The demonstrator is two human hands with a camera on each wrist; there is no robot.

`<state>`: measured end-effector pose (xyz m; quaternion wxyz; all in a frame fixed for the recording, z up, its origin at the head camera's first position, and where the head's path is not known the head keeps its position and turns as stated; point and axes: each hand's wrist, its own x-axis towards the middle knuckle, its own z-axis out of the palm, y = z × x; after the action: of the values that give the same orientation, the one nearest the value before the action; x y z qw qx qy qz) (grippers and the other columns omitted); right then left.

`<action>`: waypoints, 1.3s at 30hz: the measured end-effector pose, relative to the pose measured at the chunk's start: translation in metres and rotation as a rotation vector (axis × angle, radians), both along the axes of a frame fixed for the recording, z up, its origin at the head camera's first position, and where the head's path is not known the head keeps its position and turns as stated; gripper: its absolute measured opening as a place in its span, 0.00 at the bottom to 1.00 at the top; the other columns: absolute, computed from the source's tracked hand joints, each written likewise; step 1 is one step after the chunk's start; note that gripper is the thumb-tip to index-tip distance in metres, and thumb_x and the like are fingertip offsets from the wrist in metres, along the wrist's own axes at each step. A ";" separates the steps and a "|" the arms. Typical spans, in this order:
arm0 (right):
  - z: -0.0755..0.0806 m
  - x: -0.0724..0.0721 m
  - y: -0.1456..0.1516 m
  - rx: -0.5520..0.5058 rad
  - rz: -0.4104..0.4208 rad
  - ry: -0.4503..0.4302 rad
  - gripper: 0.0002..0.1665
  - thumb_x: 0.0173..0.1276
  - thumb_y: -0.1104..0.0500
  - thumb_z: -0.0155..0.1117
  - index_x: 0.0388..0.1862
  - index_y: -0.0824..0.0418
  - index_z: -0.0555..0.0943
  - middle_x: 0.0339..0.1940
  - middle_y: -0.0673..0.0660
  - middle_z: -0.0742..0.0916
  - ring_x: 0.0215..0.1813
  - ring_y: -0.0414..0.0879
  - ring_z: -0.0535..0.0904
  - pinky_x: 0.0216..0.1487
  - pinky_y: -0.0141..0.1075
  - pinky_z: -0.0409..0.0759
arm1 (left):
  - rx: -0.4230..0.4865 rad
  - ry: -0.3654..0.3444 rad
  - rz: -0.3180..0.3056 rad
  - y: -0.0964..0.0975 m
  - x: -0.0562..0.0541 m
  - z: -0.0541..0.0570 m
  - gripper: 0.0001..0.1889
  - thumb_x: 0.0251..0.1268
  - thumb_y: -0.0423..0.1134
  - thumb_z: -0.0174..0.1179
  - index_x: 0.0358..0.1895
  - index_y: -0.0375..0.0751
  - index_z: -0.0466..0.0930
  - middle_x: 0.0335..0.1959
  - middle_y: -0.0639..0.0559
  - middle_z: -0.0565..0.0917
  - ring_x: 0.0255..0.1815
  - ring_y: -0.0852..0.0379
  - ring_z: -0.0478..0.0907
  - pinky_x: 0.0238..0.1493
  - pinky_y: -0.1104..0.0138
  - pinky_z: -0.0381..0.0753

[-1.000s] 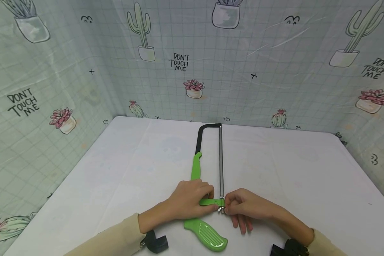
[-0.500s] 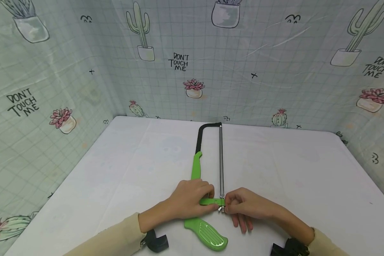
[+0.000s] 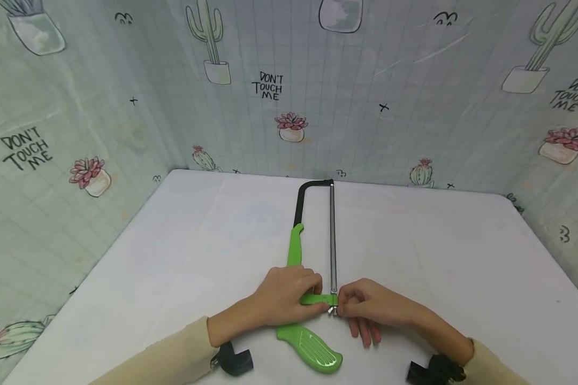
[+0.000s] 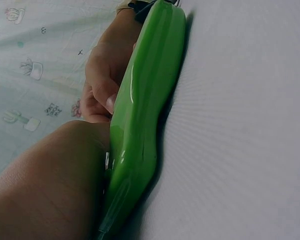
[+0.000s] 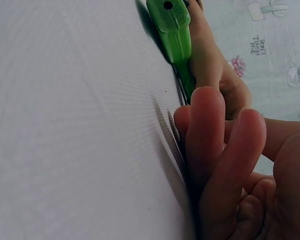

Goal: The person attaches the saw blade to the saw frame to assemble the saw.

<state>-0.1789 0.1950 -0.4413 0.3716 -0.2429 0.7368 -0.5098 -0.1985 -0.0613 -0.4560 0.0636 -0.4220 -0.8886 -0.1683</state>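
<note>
A hacksaw (image 3: 295, 243) lies flat on the table, with a green body and handle, a black front bow and a grey blade (image 3: 333, 240) along its right side. My left hand (image 3: 286, 297) grips the frame just above the handle, its thumb and fingers about the green crosspiece (image 3: 320, 299). At the blade's near end sits a small silver wing nut (image 3: 333, 310). The thumb and index finger of my right hand (image 3: 375, 303) pinch at this nut, and the other fingers hang beside it. In the left wrist view the green handle (image 4: 145, 100) hides the nut.
The white table (image 3: 438, 251) stretches out on both sides of the saw. A cactus-print cloth (image 3: 337, 91) rises behind it and at the sides. Black devices (image 3: 236, 361) are strapped to both wrists.
The head view has tipped slightly downward, so everything sits a little higher or shifted in it. Both hands keep their places on the hacksaw, with hardly any finger movement visible.
</note>
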 end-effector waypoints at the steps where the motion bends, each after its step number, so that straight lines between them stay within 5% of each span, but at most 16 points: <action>1: 0.000 0.000 0.000 0.006 -0.001 0.002 0.08 0.77 0.61 0.56 0.41 0.66 0.78 0.20 0.55 0.87 0.14 0.41 0.82 0.13 0.40 0.78 | 0.000 0.000 0.000 0.000 0.000 0.001 0.14 0.65 0.63 0.63 0.35 0.60 0.77 0.24 0.68 0.69 0.26 0.70 0.64 0.22 0.73 0.60; 13: 0.001 0.000 -0.002 0.006 -0.006 -0.025 0.10 0.78 0.60 0.56 0.43 0.67 0.78 0.21 0.55 0.87 0.14 0.40 0.82 0.13 0.37 0.78 | 0.000 -0.017 -0.005 -0.003 0.000 0.002 0.15 0.66 0.63 0.63 0.35 0.59 0.77 0.24 0.68 0.69 0.27 0.69 0.66 0.23 0.73 0.61; 23: 0.005 0.001 -0.005 -0.004 -0.005 -0.025 0.09 0.77 0.62 0.55 0.43 0.69 0.77 0.22 0.68 0.87 0.14 0.41 0.82 0.13 0.36 0.77 | 0.006 -0.026 -0.007 -0.005 0.001 0.002 0.15 0.66 0.63 0.62 0.34 0.59 0.76 0.25 0.68 0.70 0.27 0.70 0.65 0.23 0.73 0.61; 39: 0.002 0.000 -0.002 -0.023 0.008 -0.018 0.09 0.77 0.62 0.55 0.44 0.69 0.78 0.22 0.68 0.87 0.14 0.40 0.82 0.13 0.35 0.77 | 0.013 -0.030 0.001 -0.003 0.001 0.002 0.15 0.66 0.64 0.62 0.34 0.60 0.77 0.24 0.69 0.70 0.27 0.70 0.66 0.23 0.73 0.62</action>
<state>-0.1785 0.1932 -0.4398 0.3775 -0.2457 0.7267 -0.5187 -0.1975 -0.0641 -0.4542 0.0532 -0.4186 -0.8885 -0.1804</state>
